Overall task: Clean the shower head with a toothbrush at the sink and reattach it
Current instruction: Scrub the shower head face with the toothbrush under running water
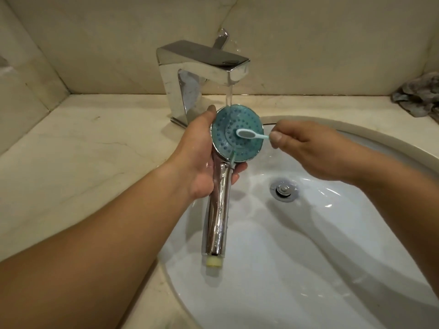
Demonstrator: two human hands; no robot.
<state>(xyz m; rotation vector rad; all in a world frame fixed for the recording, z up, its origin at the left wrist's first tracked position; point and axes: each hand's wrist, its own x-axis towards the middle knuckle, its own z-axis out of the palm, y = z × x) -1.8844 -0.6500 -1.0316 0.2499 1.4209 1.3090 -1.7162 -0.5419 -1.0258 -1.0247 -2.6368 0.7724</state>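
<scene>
Now the left hand (pixel 202 160) grips the shower head (pixel 237 132) with fingers curled round its neck, over the sink (pixel 308 233), under water from the tap (pixel 202 65). The right hand (pixel 316 150) pinches the toothbrush (pixel 251 134), hiding most of its handle; the bristles face the blue plate. A cloth (pixel 418 96) on the tabletop (pixel 83 150) is cut off.

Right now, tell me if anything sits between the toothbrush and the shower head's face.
Nothing visible does. The toothbrush, pinched by the right hand, already lies against the teal face of the shower head, which the left hand grips. Only the water stream lands at its top edge.
</scene>
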